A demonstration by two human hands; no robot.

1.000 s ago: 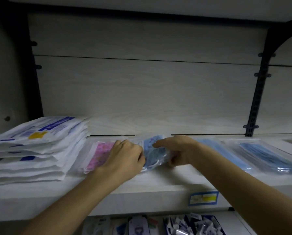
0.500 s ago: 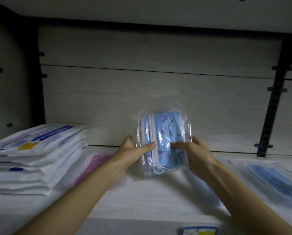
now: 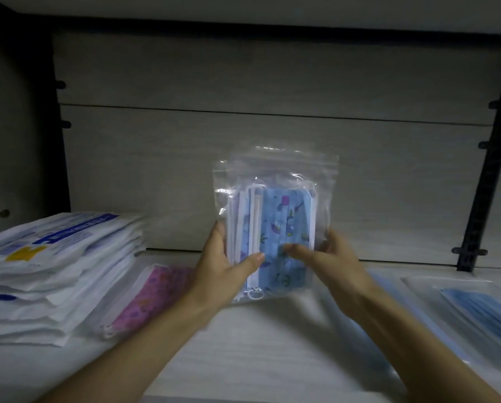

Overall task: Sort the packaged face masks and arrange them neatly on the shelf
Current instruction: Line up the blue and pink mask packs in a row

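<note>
While both forearms reach in from the near edge of the shelf (image 3: pixel 243 359), the left hand (image 3: pixel 223 274) and right hand (image 3: pixel 333 266) hold one clear zip bag of blue printed masks (image 3: pixel 275 228) upright, over the middle of the shelf, its bottom edge at or just above the board. Left thumb lies across the bag's front low down, other fingers go behind it. Right thumb presses the front beside it, fingers wrapped round the right edge. Both grips closed on the bag, neither hand free.

Left of the hands a pink printed mask pack (image 3: pixel 153 298) lies flat, just beside a white pack stack (image 3: pixel 54 274) at the left end. Toward the right end, plain blue mask packs (image 3: pixel 476 312) lie flat, overlapping.

Risks, judged: film looks slick and only the lower part is gripped, so the tall top could flop or the bag slide out. Set down askew, it could land on the pink pack and mix the sorts. The white stack sits uneven and a nudge from the left forearm could shift it.

Writing: top white pack has a blue band and a yellow patch, text too blurred to read. No brand legible on the bag.
</note>
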